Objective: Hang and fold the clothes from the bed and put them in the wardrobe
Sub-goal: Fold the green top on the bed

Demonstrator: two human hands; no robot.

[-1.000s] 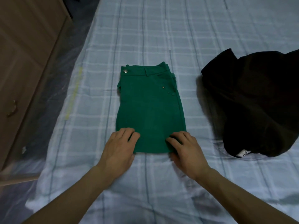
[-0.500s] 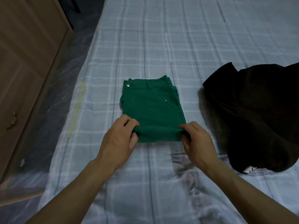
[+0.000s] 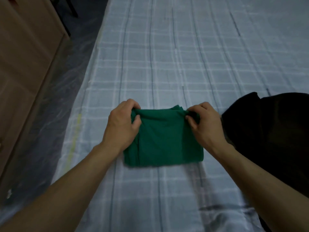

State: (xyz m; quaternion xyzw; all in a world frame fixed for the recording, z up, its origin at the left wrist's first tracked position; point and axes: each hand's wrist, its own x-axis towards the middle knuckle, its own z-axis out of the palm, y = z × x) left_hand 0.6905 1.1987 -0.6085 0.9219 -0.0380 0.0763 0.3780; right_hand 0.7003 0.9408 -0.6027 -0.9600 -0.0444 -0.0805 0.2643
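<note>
Green trousers lie folded into a small rectangle on the bed, which has a pale blue checked sheet. My left hand pinches the far left corner of the folded-over layer. My right hand pinches the far right corner. Both hands hold that edge at the far side of the bundle. The waistband and buttons are hidden under the fold.
A black garment lies crumpled on the bed just right of the trousers. A brown wooden wardrobe stands at the left, with dark floor under clear plastic sheeting between it and the bed.
Both hands took the near edge of the trousers, lifted it and carried it away from me over the waistband. The bundle is now half as long.
</note>
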